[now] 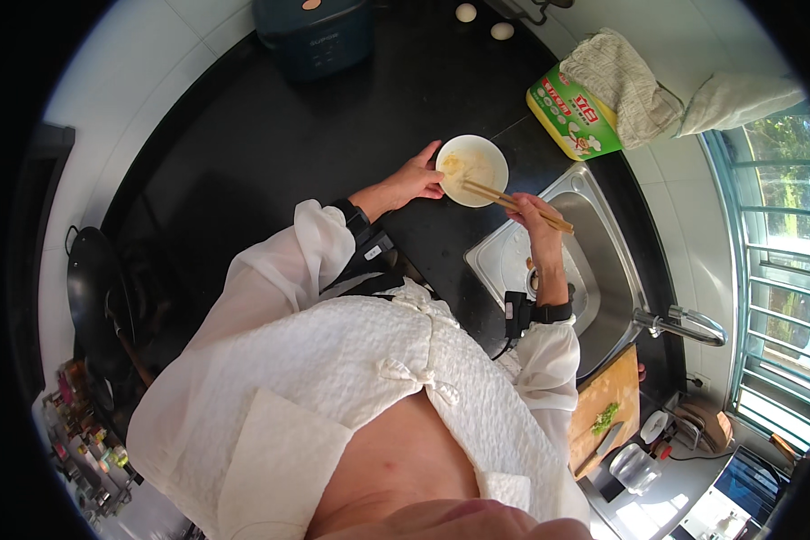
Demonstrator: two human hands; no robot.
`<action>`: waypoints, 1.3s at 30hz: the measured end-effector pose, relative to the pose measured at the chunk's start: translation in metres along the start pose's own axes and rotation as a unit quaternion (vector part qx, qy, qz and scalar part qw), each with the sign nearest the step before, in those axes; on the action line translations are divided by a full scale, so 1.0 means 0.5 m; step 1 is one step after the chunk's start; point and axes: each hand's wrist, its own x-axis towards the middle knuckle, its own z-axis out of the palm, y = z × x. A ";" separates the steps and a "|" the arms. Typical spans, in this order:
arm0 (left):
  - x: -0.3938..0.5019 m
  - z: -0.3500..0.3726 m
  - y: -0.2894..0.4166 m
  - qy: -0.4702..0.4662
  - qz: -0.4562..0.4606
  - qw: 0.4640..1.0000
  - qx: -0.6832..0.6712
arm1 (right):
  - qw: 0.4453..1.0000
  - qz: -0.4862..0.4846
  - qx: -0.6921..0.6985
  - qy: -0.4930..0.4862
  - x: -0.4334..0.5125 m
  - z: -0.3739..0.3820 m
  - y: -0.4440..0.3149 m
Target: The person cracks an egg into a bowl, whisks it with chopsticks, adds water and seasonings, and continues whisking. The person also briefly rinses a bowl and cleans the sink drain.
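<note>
A white bowl (498, 156) sits at the dark counter's corner, close to the sink. Inside it is a pale yellowish mixture (469, 165) that looks like egg, brighter yellow at one side. My left hand (415, 179) grips the bowl's left rim, thumb at the edge and fingers against the outer wall. In my right hand (532, 214) is a pair of wooden chopsticks (489, 192). Their tips dip into the mixture, and their thick ends stick out past my hand toward the basin. Both wrists wear black straps with small devices.
A stainless steel sink (614, 236) with a faucet (682, 327) lies to the right. Beyond it is a cutting board (597, 398) with chopped greens (605, 418) and a knife (609, 439). A detergent jug (574, 121), two eggs (502, 31) and a dark rice cooker (314, 40) stand farther back. A wok (98, 290) is left.
</note>
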 end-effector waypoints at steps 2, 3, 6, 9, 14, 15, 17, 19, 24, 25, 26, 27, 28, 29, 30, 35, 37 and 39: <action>0.000 0.000 -0.003 0.003 -0.003 1.000 -0.007 | 0.999 0.033 0.034 0.021 0.004 -0.002 0.006; -0.001 0.000 -0.004 0.001 -0.002 1.000 -0.006 | 0.999 0.003 0.040 0.024 0.006 -0.003 0.009; -0.003 -0.001 -0.005 0.000 -0.003 1.000 0.001 | 1.000 -0.012 0.007 -0.027 0.014 -0.003 0.017; -0.003 0.000 -0.006 0.004 -0.001 1.000 0.005 | 0.998 0.034 0.044 0.009 0.021 0.004 0.020; -0.003 0.001 -0.005 0.005 -0.004 1.000 0.006 | 0.994 0.023 0.050 -0.095 0.019 0.019 0.001; -0.003 0.001 -0.004 0.001 0.004 1.000 0.005 | 0.998 0.012 0.043 -0.036 0.014 0.016 -0.006; -0.005 0.003 -0.004 -0.001 0.002 1.000 0.004 | 0.999 0.027 0.023 0.020 -0.001 0.000 -0.025; -0.007 0.004 -0.001 0.003 0.008 1.000 0.016 | 1.000 0.017 -0.016 -0.005 -0.016 -0.010 -0.037; -0.012 0.006 0.003 -0.005 -0.008 0.999 0.032 | 0.985 -0.090 -0.138 -0.058 -0.039 0.007 -0.028; -0.013 0.006 0.004 -0.008 -0.010 0.999 0.033 | 0.972 -0.133 -0.192 -0.034 -0.041 0.012 -0.027; -0.013 0.006 0.005 -0.007 -0.013 0.999 0.036 | 0.977 -0.134 -0.164 0.006 -0.046 0.014 -0.026; -0.014 0.007 0.005 -0.007 -0.010 0.999 0.036 | 0.974 -0.127 -0.188 -0.025 -0.049 0.016 -0.027; -0.014 0.008 0.006 -0.004 -0.009 0.999 0.038 | 0.969 -0.128 -0.207 -0.044 -0.051 0.017 -0.027; -0.013 0.009 0.006 -0.002 -0.005 0.999 0.042 | 0.963 -0.129 -0.227 -0.061 -0.054 0.016 -0.029; -0.013 0.010 0.006 0.002 -0.007 0.999 0.035 | 0.946 -0.183 -0.254 -0.079 -0.054 0.017 -0.030; -0.013 0.012 0.004 0.008 0.004 1.000 0.024 | 0.935 -0.209 -0.286 -0.013 -0.056 0.016 -0.023; -0.012 0.011 0.005 0.010 0.002 1.000 0.028 | 0.939 -0.209 -0.272 -0.001 -0.053 0.016 -0.018; -0.012 0.011 0.005 0.009 -0.001 1.000 0.030 | 0.959 -0.166 -0.214 0.078 -0.050 0.014 -0.014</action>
